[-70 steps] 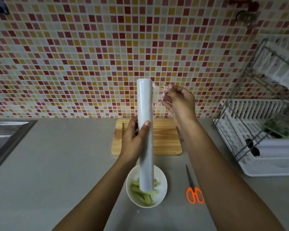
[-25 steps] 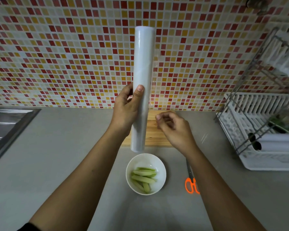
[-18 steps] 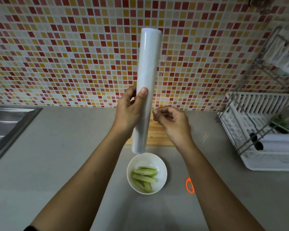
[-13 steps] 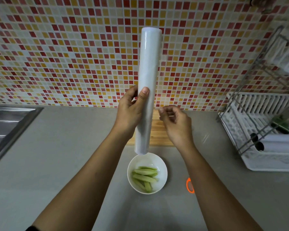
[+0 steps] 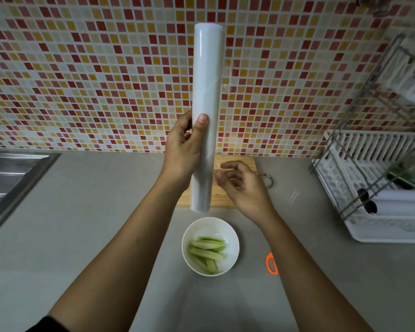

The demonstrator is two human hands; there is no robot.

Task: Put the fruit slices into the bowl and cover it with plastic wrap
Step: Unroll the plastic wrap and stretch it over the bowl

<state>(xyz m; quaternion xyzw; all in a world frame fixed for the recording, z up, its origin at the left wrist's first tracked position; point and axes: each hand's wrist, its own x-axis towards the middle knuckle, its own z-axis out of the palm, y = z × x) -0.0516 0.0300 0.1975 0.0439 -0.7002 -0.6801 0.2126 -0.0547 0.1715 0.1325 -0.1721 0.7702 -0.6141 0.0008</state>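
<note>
A white bowl (image 5: 233,238) with several green fruit slices (image 5: 207,252) sits on the grey counter, uncovered. Above and behind it my left hand (image 5: 182,152) grips a long white roll of plastic wrap (image 5: 207,97), held upright with its lower end just above the bowl's far rim. My right hand (image 5: 243,185) hovers just right of the roll's lower part, fingers loosely curled and apart. Whether it holds any film edge is too faint to make out.
A wooden cutting board (image 5: 228,197) lies behind the bowl against the mosaic tile wall. Orange-handled scissors (image 5: 271,263) peek out beside my right forearm. A white dish rack (image 5: 379,195) fills the right side; a steel sink (image 5: 10,176) is at the left.
My right hand dropped from the roll's upper edge to beside its lower part, and its pinched fingers have loosened. The roll rose higher above the bowl.
</note>
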